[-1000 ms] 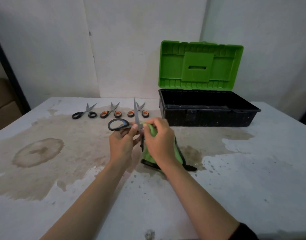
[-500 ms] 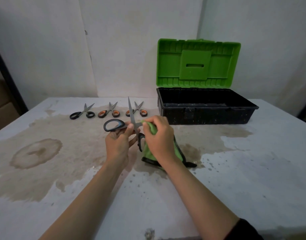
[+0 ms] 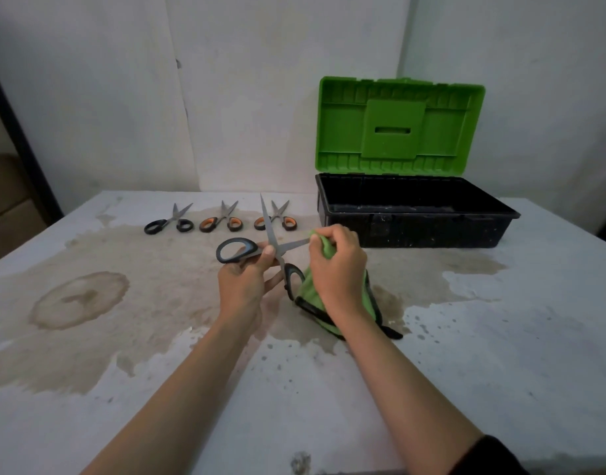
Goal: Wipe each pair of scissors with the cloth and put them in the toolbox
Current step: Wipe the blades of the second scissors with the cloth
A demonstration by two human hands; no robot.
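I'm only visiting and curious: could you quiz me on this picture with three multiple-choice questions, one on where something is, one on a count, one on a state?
1. Where does the toolbox stand relative to the row of scissors lying on the table?
A) left of it B) right of it C) nearer the person

2. How many pairs lie unheld on the table?
A) three B) two C) five

3. How are the blades of the held scissors?
A) shut B) wholly wrapped in cloth C) spread open

Answers:
1 B: the open toolbox sits past the row's right end.
2 A: one black-handled pair and two orange-handled pairs.
3 C: the left hand grips them with the blades in a V, while the right hand pinches the green cloth on one blade.
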